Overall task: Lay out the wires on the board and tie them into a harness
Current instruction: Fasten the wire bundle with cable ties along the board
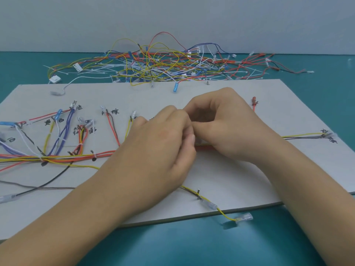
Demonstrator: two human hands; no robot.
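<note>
On the grey board [230, 175], which is laid on a teal table [192, 244], the main bundle of wires [67, 156] is stretched with its long axis from left to right, roughly parallel to the near edge of the board. It is seen from the left border of the view up to the middle, where it is covered by both hands. Several branches [63, 131] are led from it toward the far edge, and each one is ended by a terminal beside black handwritten marks. On the right side, a yellow and a grey wire [303, 135] are continued along the same axis toward the right edge of the board.

The left hand [159, 143] and the right hand [226, 127] are placed over the bundle, touching each other. The fingers of both are curled tightly and the fingertips are brought together, but what is pinched between them cannot be told, because it is hidden.

A single yellow wire [221, 211] is directed obliquely to the near right, past a metal pin [199, 192], and its clear terminal [245, 217] is left beyond the board edge. A pile of loose wires [163, 64] is kept behind the board.
</note>
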